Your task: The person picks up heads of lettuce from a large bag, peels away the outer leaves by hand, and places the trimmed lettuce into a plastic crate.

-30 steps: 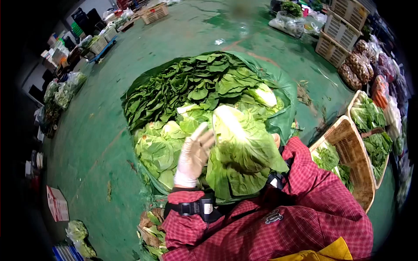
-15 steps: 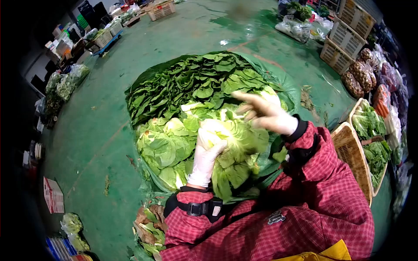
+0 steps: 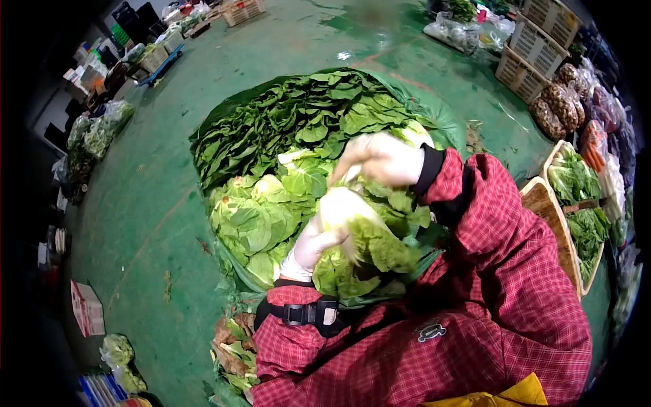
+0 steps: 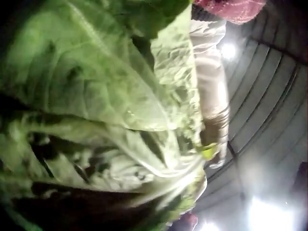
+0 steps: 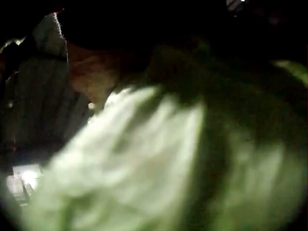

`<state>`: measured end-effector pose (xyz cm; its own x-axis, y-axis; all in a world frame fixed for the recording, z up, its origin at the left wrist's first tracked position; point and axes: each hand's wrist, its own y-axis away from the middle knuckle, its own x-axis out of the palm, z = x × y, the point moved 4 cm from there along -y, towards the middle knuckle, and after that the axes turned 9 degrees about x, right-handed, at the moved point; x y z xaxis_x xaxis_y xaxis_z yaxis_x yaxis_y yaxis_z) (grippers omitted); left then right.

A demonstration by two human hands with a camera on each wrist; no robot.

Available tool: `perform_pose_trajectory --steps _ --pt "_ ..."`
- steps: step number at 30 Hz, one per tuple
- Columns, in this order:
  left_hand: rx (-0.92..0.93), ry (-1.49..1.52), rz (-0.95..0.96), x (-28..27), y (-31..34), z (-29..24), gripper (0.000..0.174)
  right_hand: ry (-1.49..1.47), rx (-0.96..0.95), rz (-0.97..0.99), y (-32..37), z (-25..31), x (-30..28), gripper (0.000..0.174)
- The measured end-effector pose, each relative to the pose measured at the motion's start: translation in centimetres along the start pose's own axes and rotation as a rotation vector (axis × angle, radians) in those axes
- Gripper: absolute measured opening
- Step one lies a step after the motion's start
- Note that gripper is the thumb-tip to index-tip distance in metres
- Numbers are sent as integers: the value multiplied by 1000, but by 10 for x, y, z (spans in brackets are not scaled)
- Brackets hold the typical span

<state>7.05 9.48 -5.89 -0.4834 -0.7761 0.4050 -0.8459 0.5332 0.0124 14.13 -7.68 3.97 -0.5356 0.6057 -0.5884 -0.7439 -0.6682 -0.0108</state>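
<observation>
The white-gloved left hand (image 3: pixel 313 245) grips a pale green lettuce head (image 3: pixel 380 243) near its white base, its loose leaves spreading right. Just above the base is the right hand (image 3: pixel 388 159), blurred, fingers bent downward; whether they pinch a leaf cannot be told. Below both hands, dark leafy greens (image 3: pixel 271 122) and lighter lettuce heads (image 3: pixel 254 220) fill a green sack (image 3: pixel 444 129). Leaves of the lettuce (image 4: pixel 96 82) fill much of the left wrist view, beside gloved fingers (image 4: pixel 214 118). A blurred leaf (image 5: pixel 139 159) covers most of the right wrist view.
Crates of greens (image 3: pixel 553 220) stand at the right, near stacked crates (image 3: pixel 531 57) and bagged vegetables (image 3: pixel 559 108). Discarded leaves (image 3: pixel 234 349) lie near the left sleeve. A white-red box (image 3: pixel 87 308) sits on the green floor (image 3: pixel 146 197) at the left.
The left hand went from open beside the lettuce to gripping its base. The right hand came out from behind the leaves, swung up, then moved left to above the base. The lettuce turned and lowered.
</observation>
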Motion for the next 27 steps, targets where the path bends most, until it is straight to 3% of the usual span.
perform_pose_trajectory --steps 1,3,5,7,8,11,13,15,16,17,21,24,27 --pt "55 113 34 0 1 -3 84 -54 86 -66 1 -11 -14 47" --pt "165 337 103 -2 3 -6 94 -144 -7 -145 2 -25 -33 59" --pt "213 417 -9 -6 8 -9 103 -63 48 -80 5 -24 -31 86" --pt "277 485 -63 -2 11 -15 102 375 -68 -273 13 -35 -31 84" --pt "247 513 -89 -3 13 -15 102 304 51 -232 21 -30 -32 82" --pt "242 534 -184 2 12 -15 98 216 105 -252 50 -58 -55 64" --pt "213 540 -245 -1 9 -10 89 -59 293 -389 73 -89 -86 60" --pt "239 570 -311 8 3 -15 80 -246 346 -509 97 -152 -121 56" --pt "307 526 -328 2 0 -15 77 -296 503 -576 109 -169 -130 54" --pt "311 521 -366 -8 -1 -8 79 -342 660 -644 119 -182 -136 52" --pt "298 387 -529 -20 -4 -6 75 -538 880 -773 136 -238 -132 48" --pt "279 251 -651 -25 -4 -4 61 -561 922 -858 136 -284 -118 46" --pt "227 494 -617 -15 -9 -2 57 -579 790 -847 122 -282 -104 46"
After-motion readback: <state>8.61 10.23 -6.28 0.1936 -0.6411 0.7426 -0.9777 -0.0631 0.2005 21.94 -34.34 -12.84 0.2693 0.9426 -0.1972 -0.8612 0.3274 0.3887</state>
